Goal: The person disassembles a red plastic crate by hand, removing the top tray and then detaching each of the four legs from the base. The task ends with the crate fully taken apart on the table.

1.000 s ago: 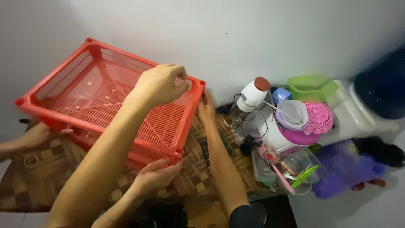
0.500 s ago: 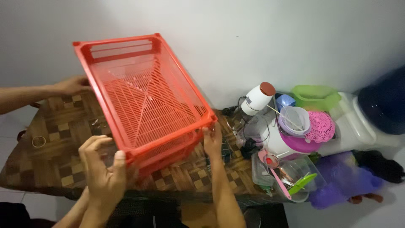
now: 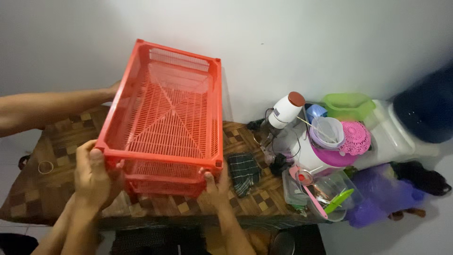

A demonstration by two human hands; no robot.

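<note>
Left hand (image 3: pixel 93 177) and right hand (image 3: pixel 214 186) are each grasping a near corner of the red crate (image 3: pixel 165 118), holding it tilted above the counter (image 3: pixel 61 141).

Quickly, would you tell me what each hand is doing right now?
Left hand: gripping the red crate at its near-left corner.
Right hand: gripping its near-right corner.

Dim, flat indoor light with a cool cast, soft shadow of the red crate (image 3: pixel 165 118) thrown on the white wall (image 3: pixel 306 42), corners darkened, wide-angle bending at the edges, slight overall softness, no glare.
</note>
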